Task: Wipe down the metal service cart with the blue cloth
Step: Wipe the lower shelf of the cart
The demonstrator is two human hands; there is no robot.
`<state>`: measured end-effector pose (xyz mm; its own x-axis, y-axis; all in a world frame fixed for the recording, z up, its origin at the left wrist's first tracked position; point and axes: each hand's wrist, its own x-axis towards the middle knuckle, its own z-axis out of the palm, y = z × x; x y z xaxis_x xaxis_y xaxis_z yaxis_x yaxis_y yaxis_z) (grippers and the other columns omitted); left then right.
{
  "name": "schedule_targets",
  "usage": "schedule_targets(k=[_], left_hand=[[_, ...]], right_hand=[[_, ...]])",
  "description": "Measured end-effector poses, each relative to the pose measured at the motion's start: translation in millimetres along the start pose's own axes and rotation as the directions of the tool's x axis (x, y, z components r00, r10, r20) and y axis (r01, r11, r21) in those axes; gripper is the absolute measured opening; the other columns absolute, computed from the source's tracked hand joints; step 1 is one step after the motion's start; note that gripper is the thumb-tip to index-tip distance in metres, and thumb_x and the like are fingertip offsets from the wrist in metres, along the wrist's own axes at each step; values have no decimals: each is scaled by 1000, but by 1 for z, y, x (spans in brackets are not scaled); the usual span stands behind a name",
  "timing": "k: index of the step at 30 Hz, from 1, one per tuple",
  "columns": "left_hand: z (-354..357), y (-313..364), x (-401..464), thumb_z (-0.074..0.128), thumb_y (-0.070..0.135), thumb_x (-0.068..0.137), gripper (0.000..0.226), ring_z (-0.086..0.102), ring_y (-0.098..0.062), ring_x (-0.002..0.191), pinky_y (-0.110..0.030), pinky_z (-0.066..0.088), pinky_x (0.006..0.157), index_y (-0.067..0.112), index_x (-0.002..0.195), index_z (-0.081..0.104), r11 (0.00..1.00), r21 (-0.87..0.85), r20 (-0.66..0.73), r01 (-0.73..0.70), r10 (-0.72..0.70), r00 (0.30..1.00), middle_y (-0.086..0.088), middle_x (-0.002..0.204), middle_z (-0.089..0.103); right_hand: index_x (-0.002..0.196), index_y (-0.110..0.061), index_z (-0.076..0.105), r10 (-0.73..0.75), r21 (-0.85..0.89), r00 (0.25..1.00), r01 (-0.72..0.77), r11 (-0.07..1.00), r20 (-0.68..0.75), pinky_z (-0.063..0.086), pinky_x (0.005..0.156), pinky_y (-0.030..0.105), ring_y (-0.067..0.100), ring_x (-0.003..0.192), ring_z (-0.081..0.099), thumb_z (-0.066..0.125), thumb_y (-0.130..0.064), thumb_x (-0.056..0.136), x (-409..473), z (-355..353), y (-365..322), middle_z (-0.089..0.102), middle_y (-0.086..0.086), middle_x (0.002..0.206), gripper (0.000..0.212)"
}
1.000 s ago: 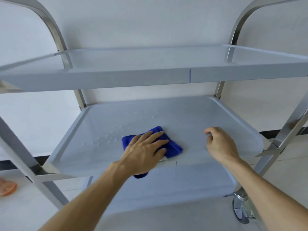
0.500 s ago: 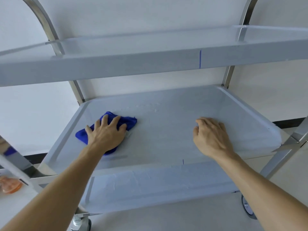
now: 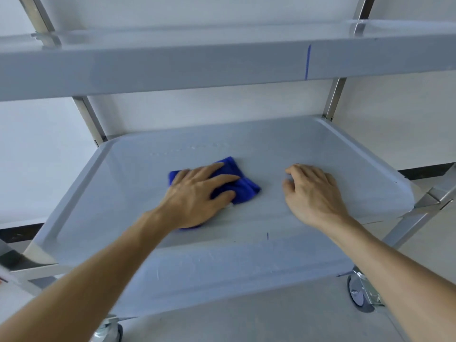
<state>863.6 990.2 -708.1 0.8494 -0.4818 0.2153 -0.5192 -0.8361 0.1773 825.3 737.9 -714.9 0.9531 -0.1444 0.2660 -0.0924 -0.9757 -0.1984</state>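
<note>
The metal service cart fills the view, with its middle shelf [image 3: 357,169] in front of me and the top shelf [image 3: 172,67] overhead. A blue cloth [image 3: 243,185] lies bunched on the middle shelf, left of centre. My left hand [image 3: 197,193] presses flat on the cloth, fingers spread, covering most of it. My right hand [image 3: 313,191] rests on the bare shelf to the right of the cloth, fingers curled down, holding nothing. A faint line of droplets shows behind the cloth.
A lower shelf [image 3: 222,280] sits beneath the middle one. Caster wheels [image 3: 357,292] stand on the pale floor at the right and lower left. Steel uprights [image 3: 88,117] rise at the back corners against a white wall.
My left hand has slid the blue cloth from the shelf's left side back toward the centre. My right hand has stayed planted on the shelf. The view has dipped slightly.
</note>
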Motion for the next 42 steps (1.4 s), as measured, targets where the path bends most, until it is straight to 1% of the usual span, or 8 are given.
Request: schedule_targets(k=[5, 9, 16, 21, 25, 31, 37, 42], left_hand=[[-21, -90, 14, 28, 69, 93, 50, 35, -28, 141, -51, 27, 113, 55, 140, 36, 911, 139, 56, 388, -398, 916, 10, 159, 27], [-4, -81, 60, 21, 67, 91, 53, 26, -34, 141, -64, 16, 111, 52, 141, 33, 780, 178, 49, 600, -616, 786, 4, 158, 23], [27, 38, 90, 26, 61, 94, 47, 24, -26, 144, -56, 17, 113, 56, 141, 33, 975, 108, 68, 194, -202, 977, 9, 161, 20], [12, 8, 33, 19, 68, 89, 53, 32, -13, 141, -37, 22, 114, 57, 139, 35, 996, 35, 31, -86, 85, 996, 16, 159, 27], [-8, -69, 47, 28, 62, 97, 45, 33, -22, 143, -43, 27, 115, 57, 141, 33, 975, 126, 67, 181, -191, 979, 12, 160, 26], [4, -91, 118, 24, 59, 94, 48, 27, -28, 142, -58, 19, 112, 54, 141, 34, 830, 142, 66, 539, -551, 832, 10, 158, 25], [38, 28, 176, 28, 55, 96, 47, 20, -21, 149, -56, 13, 115, 54, 143, 32, 987, 74, 124, 146, -154, 980, 13, 163, 17], [41, 37, 145, 22, 63, 93, 48, 25, -14, 145, -42, 16, 115, 59, 139, 35, 986, -31, 102, -165, 168, 981, 17, 161, 23]], right_hand=[[136, -23, 51, -28, -49, 999, 29, 998, 29, 29, 109, 43, 23, 135, 39, 38, -49, 98, -1, 2, -6, 51, -4, 142, 48], [142, -32, 44, -36, -26, 997, 38, 999, 68, 23, 114, 49, 23, 141, 31, 32, -65, 92, -1, 2, -6, 39, -5, 153, 61], [149, -24, 34, -1, -36, 992, 6, 999, 127, 19, 117, 48, 17, 146, 23, 23, -77, 85, 2, -1, 1, 32, -7, 158, 84], [148, -26, 33, -16, -59, 992, 23, 998, 125, 19, 117, 46, 16, 146, 21, 11, -84, 78, 0, -1, 1, 28, -9, 159, 93], [153, -26, 24, -10, -84, 985, 25, 996, 169, 13, 119, 51, 19, 150, 13, 7, -87, 74, 2, 2, 0, 18, -7, 164, 101], [154, -27, 22, -9, -100, 985, 27, 995, 171, 12, 119, 53, 20, 151, 11, 0, -88, 70, 3, 6, 0, 16, -7, 165, 106], [155, -29, 18, 1, -81, 985, 14, 997, 174, 10, 121, 52, 18, 152, 8, -2, -90, 67, 4, 5, 2, 12, -9, 165, 108], [154, -28, 22, -18, -99, 989, 32, 995, 144, 13, 120, 48, 15, 150, 14, -2, -89, 68, 1, 3, 1, 18, -12, 162, 108]])
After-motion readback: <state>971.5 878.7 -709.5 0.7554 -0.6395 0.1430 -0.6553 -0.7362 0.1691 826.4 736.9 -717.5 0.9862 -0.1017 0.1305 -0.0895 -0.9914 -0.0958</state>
